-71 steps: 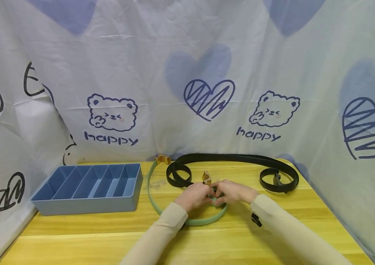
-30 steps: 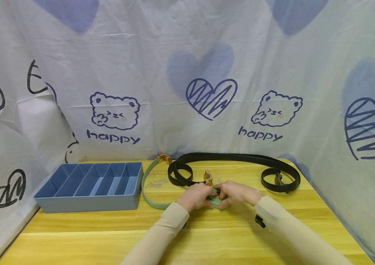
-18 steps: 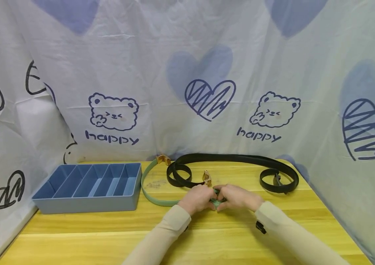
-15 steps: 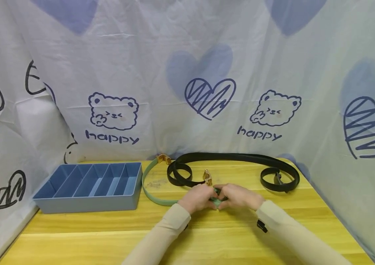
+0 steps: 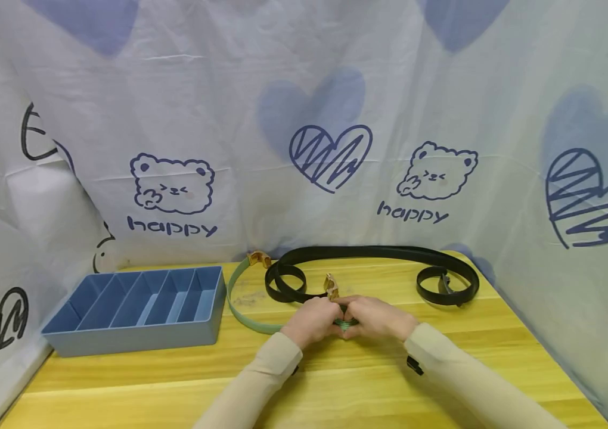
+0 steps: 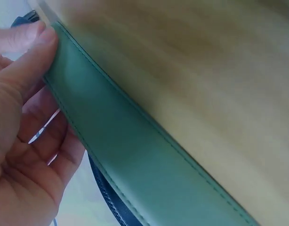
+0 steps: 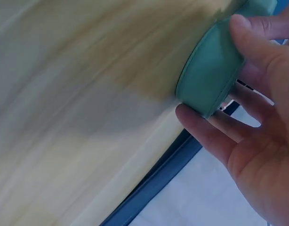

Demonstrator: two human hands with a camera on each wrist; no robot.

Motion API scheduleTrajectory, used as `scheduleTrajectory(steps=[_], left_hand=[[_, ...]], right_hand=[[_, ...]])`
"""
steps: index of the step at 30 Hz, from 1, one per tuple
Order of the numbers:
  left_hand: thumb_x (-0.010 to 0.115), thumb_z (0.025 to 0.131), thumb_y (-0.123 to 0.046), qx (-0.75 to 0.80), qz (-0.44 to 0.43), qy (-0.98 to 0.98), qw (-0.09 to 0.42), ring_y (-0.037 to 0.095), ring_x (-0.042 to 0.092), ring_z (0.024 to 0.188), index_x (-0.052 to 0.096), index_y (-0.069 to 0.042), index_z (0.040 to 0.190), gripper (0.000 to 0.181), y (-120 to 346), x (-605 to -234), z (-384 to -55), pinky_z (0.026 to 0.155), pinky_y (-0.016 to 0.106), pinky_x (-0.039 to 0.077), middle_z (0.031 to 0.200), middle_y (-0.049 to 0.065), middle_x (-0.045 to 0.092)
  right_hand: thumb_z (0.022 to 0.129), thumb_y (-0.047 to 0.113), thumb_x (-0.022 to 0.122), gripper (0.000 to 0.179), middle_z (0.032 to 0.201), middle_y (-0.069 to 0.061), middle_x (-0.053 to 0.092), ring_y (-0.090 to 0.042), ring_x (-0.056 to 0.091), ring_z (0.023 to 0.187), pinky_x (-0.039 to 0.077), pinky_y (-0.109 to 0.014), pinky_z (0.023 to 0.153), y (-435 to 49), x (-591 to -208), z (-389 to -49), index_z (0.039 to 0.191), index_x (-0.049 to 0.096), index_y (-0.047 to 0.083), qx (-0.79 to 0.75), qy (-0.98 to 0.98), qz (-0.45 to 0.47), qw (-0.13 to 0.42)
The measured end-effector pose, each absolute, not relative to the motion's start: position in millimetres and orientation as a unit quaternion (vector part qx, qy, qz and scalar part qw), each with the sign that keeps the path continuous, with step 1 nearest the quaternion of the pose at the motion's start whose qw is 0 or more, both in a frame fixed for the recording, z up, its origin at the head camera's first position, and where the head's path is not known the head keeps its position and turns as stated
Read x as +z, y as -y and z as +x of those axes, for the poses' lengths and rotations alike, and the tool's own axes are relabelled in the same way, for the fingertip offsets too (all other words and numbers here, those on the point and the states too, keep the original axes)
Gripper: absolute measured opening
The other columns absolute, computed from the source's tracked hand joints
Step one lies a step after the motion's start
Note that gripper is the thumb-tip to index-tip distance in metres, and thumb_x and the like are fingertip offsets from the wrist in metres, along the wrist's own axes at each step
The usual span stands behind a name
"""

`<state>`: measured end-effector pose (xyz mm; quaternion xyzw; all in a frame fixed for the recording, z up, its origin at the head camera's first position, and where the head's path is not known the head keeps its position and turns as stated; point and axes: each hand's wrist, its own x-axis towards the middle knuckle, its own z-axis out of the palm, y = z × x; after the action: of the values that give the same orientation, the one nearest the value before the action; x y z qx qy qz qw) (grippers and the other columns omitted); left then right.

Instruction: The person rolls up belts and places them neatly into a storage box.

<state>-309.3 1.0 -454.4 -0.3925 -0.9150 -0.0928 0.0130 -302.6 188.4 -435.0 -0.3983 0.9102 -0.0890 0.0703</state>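
Head view: left hand (image 5: 311,322) and right hand (image 5: 379,317) together, fingers pinching green belt (image 5: 261,328); black belt (image 5: 363,252) behind, near table (image 5: 121,393) far edge; blue box (image 5: 132,344) toward left edge.

Soft, even light brightens the yellow wooden tabletop (image 5: 121,393) in the head view, with faint shadows beneath the beige sleeves (image 5: 475,381). Both wrist views are dimmer and hazy; there the wood blurs out of focus, while the green strap (image 6: 125,141) looks fairly sharp.

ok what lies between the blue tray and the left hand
The head view shows a curve of green belt between them on the wooden table.
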Motion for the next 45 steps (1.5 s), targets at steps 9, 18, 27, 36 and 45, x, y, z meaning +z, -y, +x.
scheduleTrajectory(steps=[9,18,27,36,45], left_hand=[[0.081,0.082,-0.036,-0.138,-0.38,0.913,-0.05,0.001,0.064,0.067,0.078,-0.02,0.112,0.034,8,-448,-312,0.063,0.017,0.05,0.093,-0.006,0.078],[0.078,0.081,-0.044,-0.107,-0.405,0.908,-0.009,-0.002,0.058,0.059,0.081,-0.024,0.095,0.024,8,-453,-311,0.062,0.016,0.049,0.083,-0.011,0.076],[0.077,0.084,-0.038,-0.131,-0.429,0.894,-0.012,-0.002,0.06,0.064,0.079,-0.022,0.106,0.027,18,-455,-313,0.061,0.014,0.047,0.092,-0.008,0.078],[0.079,0.082,-0.035,-0.141,-0.403,0.904,-0.033,-0.002,0.067,0.071,0.081,-0.021,0.106,0.028,9,-453,-315,0.068,0.013,0.052,0.099,-0.008,0.079],[0.079,0.084,-0.041,-0.162,-0.398,0.9,-0.068,0.004,0.068,0.082,0.072,-0.019,0.125,0.047,15,-456,-317,0.07,0.018,0.052,0.114,-0.004,0.075]], right_hand=[[0.089,0.029,0.076,0.018,0.151,-0.017,0.051,-0.028,0.06,0.13,0.054,-0.036,0.1,-191,-433,-303,0.096,0.081,0.015,-0.077,-0.901,-0.421,0.074],[0.092,0.025,0.075,0.01,0.148,-0.014,0.055,-0.028,0.058,0.132,0.051,-0.038,0.105,-185,-446,-298,0.093,0.08,0.016,-0.075,-0.903,-0.423,0.026],[0.087,0.023,0.078,0.019,0.153,-0.014,0.05,-0.031,0.05,0.14,0.047,-0.042,0.11,-187,-443,-300,0.104,0.081,0.013,-0.092,-0.901,-0.421,0.05],[0.089,0.025,0.078,0.019,0.153,-0.014,0.05,-0.031,0.051,0.139,0.045,-0.045,0.112,-189,-445,-301,0.106,0.08,0.016,-0.121,-0.91,-0.39,0.071],[0.089,0.02,0.077,0.017,0.156,-0.016,0.044,-0.034,0.048,0.141,0.044,-0.046,0.112,-191,-439,-307,0.104,0.081,0.014,-0.119,-0.896,-0.416,0.103]])
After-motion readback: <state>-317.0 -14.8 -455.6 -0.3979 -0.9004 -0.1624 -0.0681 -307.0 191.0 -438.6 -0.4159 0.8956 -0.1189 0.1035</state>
